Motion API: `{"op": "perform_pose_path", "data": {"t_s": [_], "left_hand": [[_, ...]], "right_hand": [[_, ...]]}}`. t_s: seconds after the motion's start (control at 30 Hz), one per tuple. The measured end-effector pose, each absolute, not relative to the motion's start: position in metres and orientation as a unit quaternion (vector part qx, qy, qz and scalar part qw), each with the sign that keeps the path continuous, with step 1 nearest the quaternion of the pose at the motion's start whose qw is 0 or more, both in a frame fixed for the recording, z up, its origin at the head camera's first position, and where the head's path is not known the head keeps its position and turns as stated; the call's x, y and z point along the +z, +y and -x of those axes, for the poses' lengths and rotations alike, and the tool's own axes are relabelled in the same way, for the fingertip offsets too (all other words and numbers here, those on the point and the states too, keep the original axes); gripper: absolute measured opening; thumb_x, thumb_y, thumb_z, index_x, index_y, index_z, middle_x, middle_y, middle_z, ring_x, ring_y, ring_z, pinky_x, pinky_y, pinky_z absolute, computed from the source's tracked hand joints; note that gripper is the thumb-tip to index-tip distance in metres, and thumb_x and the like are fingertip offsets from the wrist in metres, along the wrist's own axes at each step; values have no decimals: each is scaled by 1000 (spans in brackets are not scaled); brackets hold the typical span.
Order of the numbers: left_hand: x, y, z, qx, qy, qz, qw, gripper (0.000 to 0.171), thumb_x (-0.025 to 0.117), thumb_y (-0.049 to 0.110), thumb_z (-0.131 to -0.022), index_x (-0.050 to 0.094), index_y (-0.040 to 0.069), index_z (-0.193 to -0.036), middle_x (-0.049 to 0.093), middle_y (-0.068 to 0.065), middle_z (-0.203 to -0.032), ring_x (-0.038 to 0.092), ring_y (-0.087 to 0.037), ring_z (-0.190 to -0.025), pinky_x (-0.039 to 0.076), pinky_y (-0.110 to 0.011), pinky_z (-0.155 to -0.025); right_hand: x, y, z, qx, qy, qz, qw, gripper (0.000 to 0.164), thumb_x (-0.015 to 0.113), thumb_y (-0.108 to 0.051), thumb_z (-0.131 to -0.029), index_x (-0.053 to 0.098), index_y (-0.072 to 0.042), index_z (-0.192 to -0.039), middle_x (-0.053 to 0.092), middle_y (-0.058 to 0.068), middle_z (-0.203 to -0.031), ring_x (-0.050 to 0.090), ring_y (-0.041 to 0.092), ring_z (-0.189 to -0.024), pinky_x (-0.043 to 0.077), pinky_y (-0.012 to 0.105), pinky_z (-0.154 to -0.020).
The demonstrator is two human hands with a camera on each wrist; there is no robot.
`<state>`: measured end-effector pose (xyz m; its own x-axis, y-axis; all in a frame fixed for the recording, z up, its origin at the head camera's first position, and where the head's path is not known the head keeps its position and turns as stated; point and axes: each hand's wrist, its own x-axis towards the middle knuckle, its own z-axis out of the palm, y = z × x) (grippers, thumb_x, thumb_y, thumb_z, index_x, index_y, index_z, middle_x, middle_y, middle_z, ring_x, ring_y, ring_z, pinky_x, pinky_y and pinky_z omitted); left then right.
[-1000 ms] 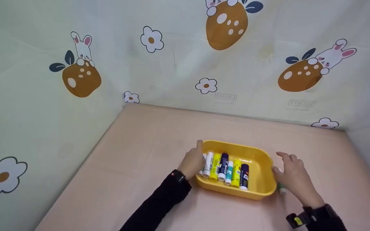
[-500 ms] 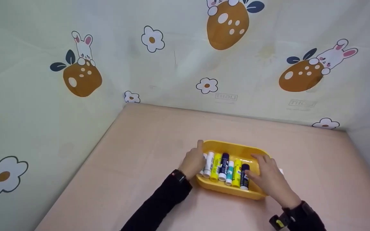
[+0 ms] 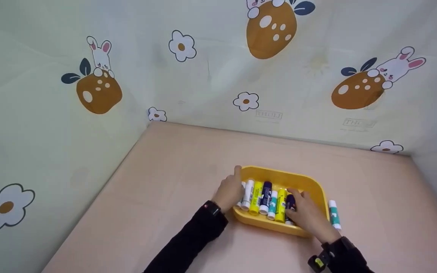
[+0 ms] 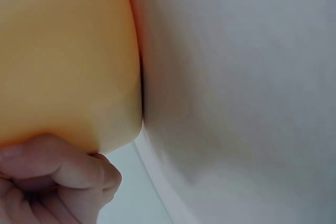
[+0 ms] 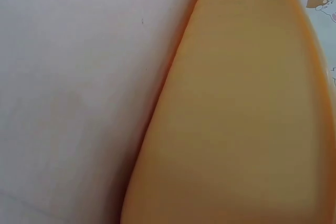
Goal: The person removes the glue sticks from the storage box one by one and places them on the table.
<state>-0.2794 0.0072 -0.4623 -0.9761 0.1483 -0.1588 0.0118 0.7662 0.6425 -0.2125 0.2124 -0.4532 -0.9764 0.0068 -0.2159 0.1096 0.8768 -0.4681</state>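
Observation:
A yellow plastic tray (image 3: 313, 185) holds a row of glue sticks in white, yellow, dark blue and teal. My left hand (image 3: 229, 191) grips its left end; in the left wrist view curled fingers (image 4: 63, 163) lie against the outer wall. Inside the tray, my right hand (image 3: 307, 212) has its thumb and fingertips around the dark blue glue stick (image 3: 290, 203) at the row's right end, partly covering it. This stick lies beside a yellow glue stick (image 3: 280, 204). The right wrist view shows only the tray's outer side (image 5: 236, 103), no hand.
One teal and white glue stick (image 3: 334, 215) lies on the table just outside the tray's right end. The pinkish table surface (image 3: 173, 170) meets patterned cloth walls (image 3: 211, 76) at the back and sides.
My right hand has moved left from beside the tray's right end, over the rim, to the dark blue glue stick. The loose teal stick is now uncovered. My left hand stays put.

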Motion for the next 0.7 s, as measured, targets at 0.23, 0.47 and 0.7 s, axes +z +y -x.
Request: {"op": "perform_pose_path", "data": {"t_s": [0.23,0.47,0.7], "left_hand": [[-462,6,279,340,934,-52,92,54,46,7,-94,22,11,-143,60,-16,-113,61,-17,-82,53,-34,-81],[-463,5,279,345,933,-55,90,57,46,5,-92,22,9,-144,60,-17,-116,62,-18,-85,52,-35,-82],[-463,5,279,327,939,-67,80,52,47,8,-94,25,10,-141,63,-16,-102,61,-17,-70,52,-30,-66]], "right_hand": [[-457,213,214,-254,960,-33,114,61,61,-20,-89,34,-12,-143,40,22,-123,49,25,-93,48,35,-78],[-461,214,214,-264,957,-38,117,59,60,-20,-89,35,-10,-142,41,24,-125,50,27,-97,48,43,-85],[-462,214,215,-279,952,-39,117,59,60,-18,-88,36,-8,-141,43,24,-124,48,28,-101,45,45,-89]]}}
